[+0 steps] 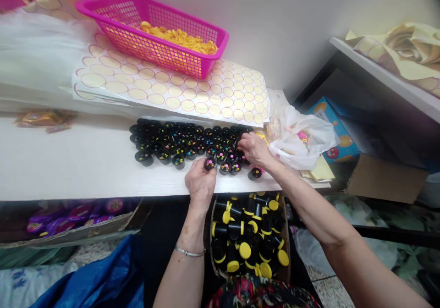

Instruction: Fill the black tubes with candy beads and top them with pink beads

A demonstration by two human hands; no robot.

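Observation:
My left hand point(199, 179) is closed around a small round black container point(209, 163) with a pink piece and coloured bits in it, at the front edge of the rows. Several similar open black containers point(178, 161) stand packed upright on the white table, many with coloured bits inside. Above the right end of the rows, my right hand point(255, 148) has its fingers pinched together; what they hold, if anything, is hidden. One black container point(256, 173) stands apart, below my right wrist.
A pink basket point(147, 46) of yellow pieces rests on sticker sheets point(172, 90) behind the rows. A white plastic bag point(302, 138) lies at the right. Below the table edge, a box point(287, 257) holds black bottles with yellow caps; another box point(113, 225) holds purple packs.

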